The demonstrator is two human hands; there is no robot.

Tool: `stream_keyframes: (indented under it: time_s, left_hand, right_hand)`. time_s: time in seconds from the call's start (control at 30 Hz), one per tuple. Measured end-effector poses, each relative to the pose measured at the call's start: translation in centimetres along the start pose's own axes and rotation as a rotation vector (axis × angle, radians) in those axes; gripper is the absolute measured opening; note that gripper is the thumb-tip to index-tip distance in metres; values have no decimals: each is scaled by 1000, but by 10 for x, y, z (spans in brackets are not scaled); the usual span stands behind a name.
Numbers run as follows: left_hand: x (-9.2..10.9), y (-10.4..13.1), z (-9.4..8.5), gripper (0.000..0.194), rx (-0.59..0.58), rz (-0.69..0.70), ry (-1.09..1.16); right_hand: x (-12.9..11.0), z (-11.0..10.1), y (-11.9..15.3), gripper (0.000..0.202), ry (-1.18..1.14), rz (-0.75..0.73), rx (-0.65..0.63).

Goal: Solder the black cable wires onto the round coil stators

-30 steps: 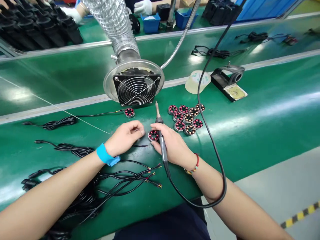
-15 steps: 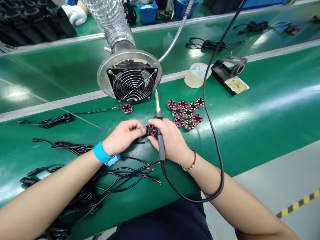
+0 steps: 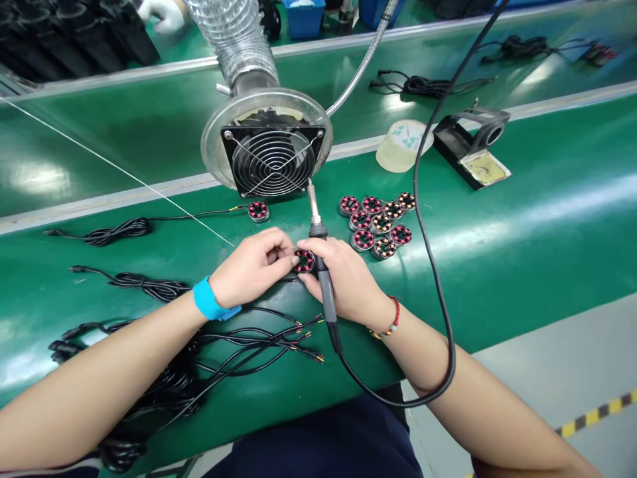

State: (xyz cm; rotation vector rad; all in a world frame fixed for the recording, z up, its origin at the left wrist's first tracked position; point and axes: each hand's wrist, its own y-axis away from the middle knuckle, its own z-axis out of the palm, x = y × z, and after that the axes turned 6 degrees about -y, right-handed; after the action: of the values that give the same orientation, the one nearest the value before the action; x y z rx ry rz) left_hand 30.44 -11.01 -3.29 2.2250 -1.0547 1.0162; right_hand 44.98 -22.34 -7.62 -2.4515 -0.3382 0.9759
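Between my hands is a small round part with red coils (image 3: 304, 261) on the green bench. My left hand (image 3: 259, 264), with a blue band at the wrist, pinches at its left edge; a thin wire seems to lie at the fingertips. My right hand (image 3: 343, 275) grips the soldering iron (image 3: 326, 292), tip pointing away from me, while its thumb and finger also touch the round part. Right of the hands sits a group of similar round parts (image 3: 381, 224). One more round part (image 3: 258, 212), joined to a black cable, lies beyond my left hand.
A fan with a duct (image 3: 276, 162) hangs over the bench ahead. An iron stand (image 3: 470, 143) and a pale tape roll (image 3: 404, 146) are at the back right. Black cables (image 3: 149, 285) lie at left, and the iron's cord loops over my right forearm. Another person's gloved hand (image 3: 166, 14) is at the top.
The whole view has shifted slightly. My left fingers have closed in nearer to the round part and are more curled. My right hand still holds the iron.
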Motion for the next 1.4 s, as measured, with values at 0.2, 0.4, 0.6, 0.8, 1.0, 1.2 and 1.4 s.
stream_keyframes:
  time_s: [0.2,0.4,0.6,0.8,1.0,1.2,1.4]
  left_hand:
    - [-4,-7,-7,18,155,-301,418]
    - [0,-2,-10,25,-138,-210,217]
    - [-4,-3,-7,24,-105,-79,149]
    - [-2,-3,-5,32,-93,-202,232]
    - [0,-2,-3,27,-199,-244,269]
    - [-6,-1,-2,17,-97,12,88]
    - [-9,-4,-8,20,128,-44,1]
  right_hand:
    - [1,-3,1,37,20,31,50]
    - [2,-3,1,39,43,45,83]
    - [3,-2,1,40,3,27,53]
    - [3,-2,1,40,25,76,103]
    - [3,-2,1,41,39,98,88]
    - [7,-3,1,44,-56,163,65]
    - [7,-6,1,48,-107,184,-5]
